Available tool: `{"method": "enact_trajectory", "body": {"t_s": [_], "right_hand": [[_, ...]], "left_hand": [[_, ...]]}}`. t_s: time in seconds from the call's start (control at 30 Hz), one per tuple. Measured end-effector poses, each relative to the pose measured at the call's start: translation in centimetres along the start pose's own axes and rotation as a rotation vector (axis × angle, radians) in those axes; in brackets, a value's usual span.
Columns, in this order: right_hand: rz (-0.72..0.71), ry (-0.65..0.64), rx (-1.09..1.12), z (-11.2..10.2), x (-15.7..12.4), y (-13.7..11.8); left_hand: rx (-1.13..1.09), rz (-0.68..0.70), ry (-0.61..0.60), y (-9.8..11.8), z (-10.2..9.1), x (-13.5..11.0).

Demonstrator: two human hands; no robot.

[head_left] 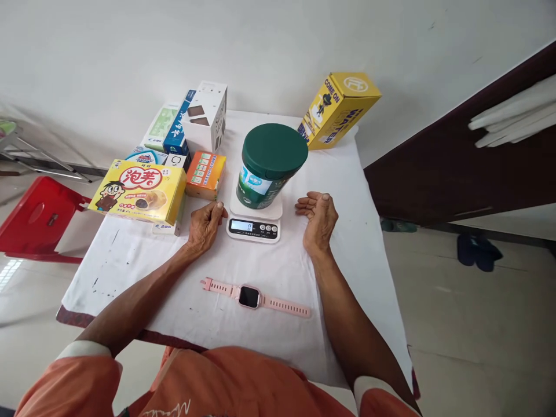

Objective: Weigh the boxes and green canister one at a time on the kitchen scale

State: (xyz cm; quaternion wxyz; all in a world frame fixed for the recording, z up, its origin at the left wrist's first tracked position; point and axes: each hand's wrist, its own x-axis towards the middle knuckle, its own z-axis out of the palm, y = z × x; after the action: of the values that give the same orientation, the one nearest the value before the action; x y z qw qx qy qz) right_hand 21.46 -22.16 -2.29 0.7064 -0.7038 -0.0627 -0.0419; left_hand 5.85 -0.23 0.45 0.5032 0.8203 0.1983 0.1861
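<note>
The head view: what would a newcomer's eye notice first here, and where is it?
Probably the dark green tub, standing on the white scale near the middle of the table. Next, perhaps, the yellow WATER box at the table's far right corner, and the pink watch lying stretched out in front of the scale.

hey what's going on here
A person sits with both hands beside a small white scale, which carries a lidded green tub. The left hand, loosely curled, and the right hand, half open, flank it; neither grips the tub. The display appears to read 0. A pink watch lies in front, with boxes grouped to the left.
</note>
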Motion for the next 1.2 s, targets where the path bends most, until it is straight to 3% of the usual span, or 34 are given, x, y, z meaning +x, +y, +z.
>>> {"method": "enact_trajectory", "body": {"t_s": [0.23,0.4,0.53,0.67,0.8,0.97,1.1,1.2], "right_hand": [[0.037,-0.008,0.008,0.1,-0.1,-0.2],[-0.063,-0.053,-0.043,0.0,-0.6,-1.5],[-0.201,-0.223,-0.119,0.9,-0.7,-4.0],[-0.320,-0.348,-0.191,3.7,-0.5,-6.8],[-0.343,-0.308,-0.221,6.5,-0.4,-8.1],[-0.351,-0.142,-0.221,8.8,-0.2,-7.5],[-0.356,-0.103,-0.204,8.8,0.4,-8.2],[-0.327,-0.057,-0.152,7.6,2.0,-9.6]], "left_hand": [[-0.030,-0.017,-0.007,-0.1,0.0,0.0],[-0.013,-0.020,-0.007,0.2,-0.3,-0.2],[0.023,-0.025,0.005,0.1,-0.2,-0.2],[0.005,-0.025,0.044,-0.3,0.1,0.0],[-0.033,-0.053,0.060,0.0,0.2,0.1],[-0.026,-0.039,0.068,0.5,0.1,0.2],[-0.045,-0.045,0.055,0.5,0.1,0.3],[-0.037,-0.044,0.052,0.4,0.0,0.2]]}}
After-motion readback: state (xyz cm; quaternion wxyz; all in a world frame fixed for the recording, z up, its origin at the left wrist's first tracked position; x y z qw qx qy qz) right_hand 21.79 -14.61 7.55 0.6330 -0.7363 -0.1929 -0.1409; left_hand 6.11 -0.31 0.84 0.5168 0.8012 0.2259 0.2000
